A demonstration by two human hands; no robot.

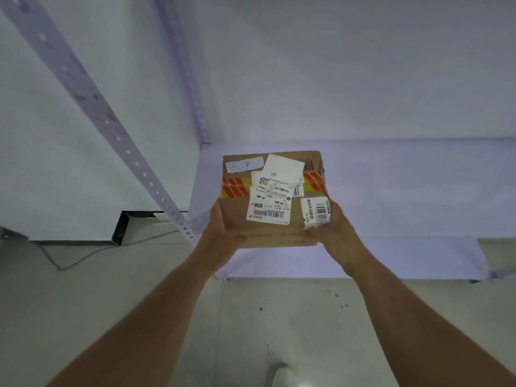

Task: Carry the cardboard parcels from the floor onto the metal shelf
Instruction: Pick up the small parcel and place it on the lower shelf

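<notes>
Leftmost, a perforated metal upright of the metal shelf slants from the upper corner down toward the middle, with a white wall panel behind it and a dark bracket and a thin cable low on the grey floor. Moving right, the left hand grips the near left corner of a cardboard parcel: its fingers curl under the near edge and its thumb runs up the left side, so it is closed around the box and not spread. The parcel sits in the middle of the view, level and top face up, over the pale shelf board near the board's left end; whether its underside touches the board or hangs just above it cannot be told. Red and yellow striped tape crosses the top, and several white shipping labels with barcodes cover much of it. Further right, the right hand clasps the near right corner, its fingers wrapped against the side beside a small barcode label. Both bare forearms reach in from the bottom corners. Low down between them, the toe of a white shoe shows on the floor.
</notes>
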